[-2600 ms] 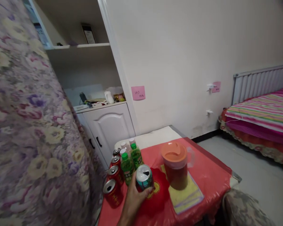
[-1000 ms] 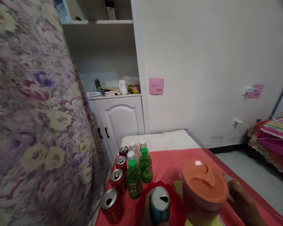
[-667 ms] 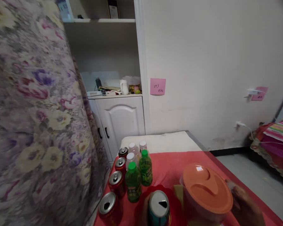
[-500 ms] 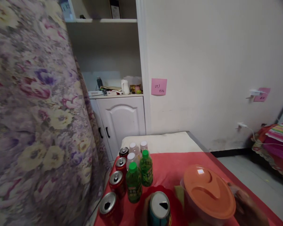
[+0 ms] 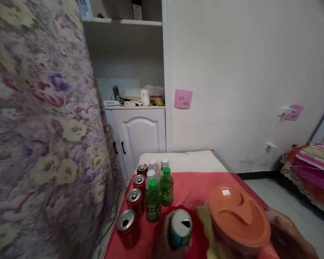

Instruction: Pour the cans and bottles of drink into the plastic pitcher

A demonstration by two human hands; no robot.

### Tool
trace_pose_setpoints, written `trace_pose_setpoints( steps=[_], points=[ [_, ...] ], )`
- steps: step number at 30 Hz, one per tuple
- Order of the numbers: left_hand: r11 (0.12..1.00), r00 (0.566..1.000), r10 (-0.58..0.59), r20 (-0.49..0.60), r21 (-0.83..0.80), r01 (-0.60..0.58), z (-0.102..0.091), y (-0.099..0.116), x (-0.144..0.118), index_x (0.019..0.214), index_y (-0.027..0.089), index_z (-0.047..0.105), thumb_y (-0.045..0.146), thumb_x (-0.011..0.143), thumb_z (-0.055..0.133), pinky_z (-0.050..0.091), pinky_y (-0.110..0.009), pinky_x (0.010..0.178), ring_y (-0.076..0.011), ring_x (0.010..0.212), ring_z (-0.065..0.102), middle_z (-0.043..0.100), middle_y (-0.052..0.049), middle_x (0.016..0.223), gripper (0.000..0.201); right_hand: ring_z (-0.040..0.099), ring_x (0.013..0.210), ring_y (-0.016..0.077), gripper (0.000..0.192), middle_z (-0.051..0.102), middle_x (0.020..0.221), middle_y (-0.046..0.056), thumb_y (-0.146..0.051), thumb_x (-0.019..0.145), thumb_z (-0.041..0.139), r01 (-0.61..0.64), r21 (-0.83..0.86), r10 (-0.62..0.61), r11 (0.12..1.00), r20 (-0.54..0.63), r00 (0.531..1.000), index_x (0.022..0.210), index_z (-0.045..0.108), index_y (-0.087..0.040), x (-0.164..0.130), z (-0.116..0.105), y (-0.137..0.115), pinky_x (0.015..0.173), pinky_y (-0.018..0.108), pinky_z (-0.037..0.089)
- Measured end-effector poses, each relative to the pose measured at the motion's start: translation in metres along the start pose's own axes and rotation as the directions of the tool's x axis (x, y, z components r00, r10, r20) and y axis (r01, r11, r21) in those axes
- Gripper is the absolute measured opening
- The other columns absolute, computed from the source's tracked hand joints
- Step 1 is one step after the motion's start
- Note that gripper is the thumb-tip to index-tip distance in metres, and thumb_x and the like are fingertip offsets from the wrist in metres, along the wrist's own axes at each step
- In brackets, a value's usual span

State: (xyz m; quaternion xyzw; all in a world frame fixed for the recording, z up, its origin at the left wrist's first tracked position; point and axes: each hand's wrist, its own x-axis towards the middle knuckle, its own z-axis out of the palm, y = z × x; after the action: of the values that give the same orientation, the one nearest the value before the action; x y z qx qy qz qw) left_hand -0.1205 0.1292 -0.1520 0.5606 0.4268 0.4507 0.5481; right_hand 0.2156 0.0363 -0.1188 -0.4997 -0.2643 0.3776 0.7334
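My left hand is wrapped around an opened teal can standing on the red table cover near the front edge. My right hand grips the handle side of a clear pitcher with an orange lid, which holds brown liquid and is tilted toward the can. A yellow cloth lies under the pitcher.
Left of the teal can stand several red cans, two green bottles and pale bottles. A floral curtain fills the left. A white cabinet and a striped bed stand beyond.
My right hand came into view and took the pitcher's handle. The pitcher has been lifted nearer the camera and tipped leftward toward the can. My left hand stays on the teal can.
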Motion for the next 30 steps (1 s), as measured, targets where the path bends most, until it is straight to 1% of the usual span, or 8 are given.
trace_pose_setpoints(
  steps=[2,5,8,13,16,19,23,30],
  points=[
    [1.0,0.998,0.004,0.057,-0.006,-0.004,0.001,0.011,-0.002,0.128,0.017,0.05,0.023,0.053,0.077,0.041,-0.045,0.108,-0.0369,0.129,0.055,0.062,-0.019,0.136,0.081,0.074,0.084,0.0327,0.039,0.08,0.091,0.009,-0.052,0.056,0.085,-0.031,-0.023,0.03,0.999,-0.012,0.999,0.086,0.08,-0.029,-0.008,0.006,-0.016,0.07,0.04,0.065],
    [0.999,0.994,-0.01,0.113,-0.043,0.015,0.003,0.026,-0.008,0.128,0.017,0.047,0.023,0.052,0.079,0.042,-0.045,0.108,-0.0365,0.128,0.056,0.062,-0.02,0.135,0.083,0.07,0.071,0.0299,0.034,0.076,0.076,0.008,-0.055,0.062,0.08,0.061,-0.104,-0.05,0.993,0.105,0.993,0.078,0.078,-0.026,-0.02,0.019,-0.037,0.062,0.04,0.061],
    [0.994,0.991,-0.009,0.134,-0.106,0.024,0.007,0.034,-0.014,0.128,0.018,0.047,0.022,0.052,0.08,0.042,-0.045,0.109,-0.0359,0.128,0.056,0.063,-0.018,0.134,0.084,0.064,0.061,0.0256,0.034,0.069,0.064,0.006,-0.058,0.066,0.077,0.126,-0.146,-0.097,0.981,0.193,0.976,0.069,0.074,-0.025,-0.03,0.028,-0.048,0.053,0.036,0.054],
    [0.992,0.988,0.04,0.152,-0.124,-0.021,0.011,0.03,-0.018,0.126,0.019,0.054,0.027,0.049,0.083,0.045,-0.046,0.104,-0.0357,0.121,0.059,0.066,-0.015,0.128,0.083,0.06,0.06,0.0255,0.035,0.066,0.063,0.006,-0.059,0.064,0.077,0.107,-0.187,-0.066,0.976,0.211,0.975,0.067,0.072,-0.024,-0.043,0.034,-0.054,0.051,0.036,0.05],
    [0.991,0.986,0.084,0.142,-0.117,-0.068,0.01,0.029,-0.019,0.127,0.02,0.056,0.03,0.049,0.085,0.045,-0.046,0.104,-0.0357,0.121,0.059,0.066,-0.013,0.129,0.084,0.051,0.048,0.0211,0.035,0.056,0.052,0.004,-0.057,0.064,0.077,0.077,-0.208,-0.03,0.975,0.22,0.975,0.058,0.067,-0.024,-0.049,0.04,-0.056,0.043,0.034,0.043],
    [0.989,0.983,0.105,0.148,-0.12,-0.087,0.009,0.034,-0.02,0.128,0.021,0.057,0.03,0.05,0.085,0.044,-0.047,0.105,-0.0363,0.122,0.058,0.066,-0.013,0.129,0.084,0.042,0.041,0.0179,0.037,0.049,0.048,0.002,-0.059,0.063,0.075,0.061,-0.22,-0.012,0.974,0.218,0.976,0.056,0.065,-0.024,-0.052,0.046,-0.056,0.04,0.034,0.038],
    [0.982,0.978,0.129,0.163,-0.159,-0.103,0.007,0.041,-0.023,0.127,0.021,0.057,0.023,0.049,0.083,0.042,-0.046,0.107,-0.0353,0.123,0.057,0.066,-0.012,0.13,0.083,0.038,0.041,0.0153,0.039,0.045,0.047,0.0,-0.059,0.064,0.074,0.076,-0.244,-0.01,0.967,0.262,0.965,0.053,0.061,-0.024,-0.054,0.052,-0.056,0.042,0.033,0.039],
    [0.983,0.979,0.128,0.157,-0.149,-0.105,0.003,0.048,-0.026,0.125,0.023,0.057,0.011,0.05,0.079,0.043,-0.038,0.104,-0.0302,0.12,0.059,0.068,-0.007,0.127,0.079,0.034,0.042,0.0139,0.038,0.043,0.048,-0.001,-0.055,0.067,0.074,0.131,-0.261,-0.064,0.956,0.253,0.965,0.053,0.06,-0.023,-0.06,0.066,-0.061,0.044,0.031,0.038]
  ],
)
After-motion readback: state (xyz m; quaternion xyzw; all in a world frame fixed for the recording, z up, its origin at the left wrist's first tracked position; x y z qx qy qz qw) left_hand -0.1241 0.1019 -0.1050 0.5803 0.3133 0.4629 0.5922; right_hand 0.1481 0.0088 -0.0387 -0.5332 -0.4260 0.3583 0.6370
